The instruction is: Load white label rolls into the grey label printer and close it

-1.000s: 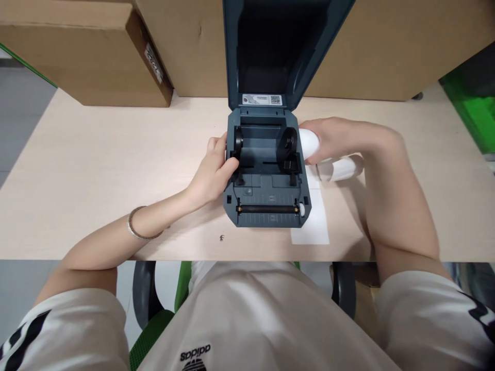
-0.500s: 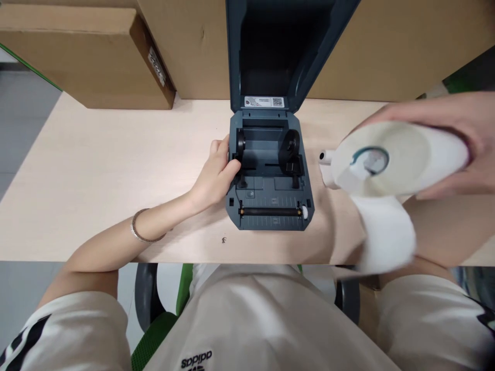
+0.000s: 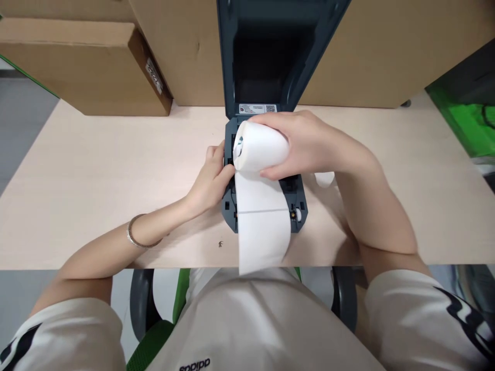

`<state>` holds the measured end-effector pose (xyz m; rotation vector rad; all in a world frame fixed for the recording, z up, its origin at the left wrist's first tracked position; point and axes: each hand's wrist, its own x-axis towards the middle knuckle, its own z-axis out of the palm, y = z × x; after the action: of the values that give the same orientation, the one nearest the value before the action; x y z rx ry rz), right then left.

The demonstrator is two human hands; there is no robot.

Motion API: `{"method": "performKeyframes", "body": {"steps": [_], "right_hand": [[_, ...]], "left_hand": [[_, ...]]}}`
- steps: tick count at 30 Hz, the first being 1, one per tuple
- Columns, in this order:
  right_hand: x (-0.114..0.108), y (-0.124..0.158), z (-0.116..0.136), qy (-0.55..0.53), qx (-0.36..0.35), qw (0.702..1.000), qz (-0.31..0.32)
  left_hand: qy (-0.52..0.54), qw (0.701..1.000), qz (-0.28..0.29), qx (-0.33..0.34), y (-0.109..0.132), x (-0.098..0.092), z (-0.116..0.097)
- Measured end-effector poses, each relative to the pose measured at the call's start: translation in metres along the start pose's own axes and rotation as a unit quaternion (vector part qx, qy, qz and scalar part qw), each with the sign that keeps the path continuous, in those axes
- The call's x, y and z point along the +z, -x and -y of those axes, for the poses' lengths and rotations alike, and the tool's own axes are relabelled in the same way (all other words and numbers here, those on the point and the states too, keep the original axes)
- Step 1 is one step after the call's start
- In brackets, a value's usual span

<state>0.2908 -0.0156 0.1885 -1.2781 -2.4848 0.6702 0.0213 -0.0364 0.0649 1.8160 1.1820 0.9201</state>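
Note:
A dark blue-grey label printer [image 3: 299, 193] stands on the table with its lid [image 3: 227, 72] raised. My left hand [image 3: 209, 180] is closed on the printer's left side, thumb over the rim. Wrapped around a white label roll [image 3: 266, 147], my right hand [image 3: 305, 141] holds it over the printer's inner bay. A loose strip of labels [image 3: 263, 232] hangs from the roll across the printer's front and past the table edge. The roll hides most of the bay and its roll holders; whether it touches them I cannot tell.
Behind the printer stands a large cardboard panel [image 3: 359, 67], with a cardboard box [image 3: 77, 72] at the back left. A small white object [image 3: 325, 179] lies partly hidden by my right forearm. A tiny dark scrap [image 3: 220, 243] lies near the table's front edge.
My right hand has carried the label roll from the right side leftward to above the printer, and the loose strip now lies over its front. My left hand keeps its hold.

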Motion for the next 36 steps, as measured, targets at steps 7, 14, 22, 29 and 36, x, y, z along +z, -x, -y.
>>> {"method": "performKeyframes", "body": {"steps": [7, 14, 22, 29, 36], "right_hand": [[0.0, 0.001, -0.002, 0.015, -0.02, 1.0, -0.005], [0.006, 0.0, 0.001, 0.049, 0.024, 0.998, 0.019], [0.032, -0.021, -0.003, 0.178, 0.075, 0.98, 0.043], [0.049, -0.022, -0.006, 0.247, 0.029, 0.968, 0.02], [0.056, 0.02, 0.041, 0.215, 0.015, 0.977, -0.003]], "left_hand": [[0.007, 1.0, 0.009, 0.016, -0.001, 0.0, 0.003], [0.016, 1.0, -0.002, 0.003, 0.001, 0.002, 0.003], [-0.002, 1.0, 0.007, 0.005, -0.001, 0.0, -0.003], [-0.007, 1.0, 0.015, 0.017, -0.002, -0.003, 0.002], [-0.004, 1.0, 0.013, 0.025, -0.002, -0.002, 0.005]]}}
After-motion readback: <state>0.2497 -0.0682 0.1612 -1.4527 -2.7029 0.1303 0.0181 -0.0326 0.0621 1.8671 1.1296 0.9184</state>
